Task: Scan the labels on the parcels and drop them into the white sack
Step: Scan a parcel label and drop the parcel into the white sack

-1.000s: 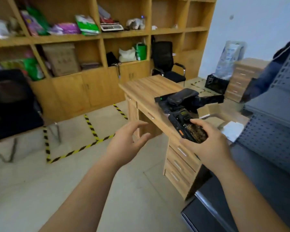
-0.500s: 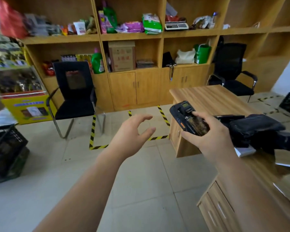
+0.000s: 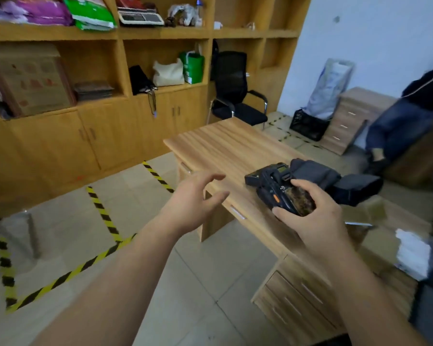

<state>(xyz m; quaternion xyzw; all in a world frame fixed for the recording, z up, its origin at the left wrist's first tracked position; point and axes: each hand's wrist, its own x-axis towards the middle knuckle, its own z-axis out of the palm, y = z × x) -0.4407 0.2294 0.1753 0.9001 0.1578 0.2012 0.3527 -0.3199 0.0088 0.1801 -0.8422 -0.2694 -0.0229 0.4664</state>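
Scanner (image 3: pixel 284 196) gripped in right hand (image 3: pixel 308 221), fingers curled round it, over the desk (image 3: pixel 223 151) edge. Dark parcels (image 3: pixel 335 181) lying just beyond on the desk. Left hand (image 3: pixel 193 203) empty, fingers loosely spread, reaching that way. No white sack in view. Risk: one-handed grip slipping, dropping scanner; blurred glance misjudging the reach and knocking parcels off.

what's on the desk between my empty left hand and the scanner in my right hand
Nothing: in the head view only bare desk top shows between the left hand and the scanner.
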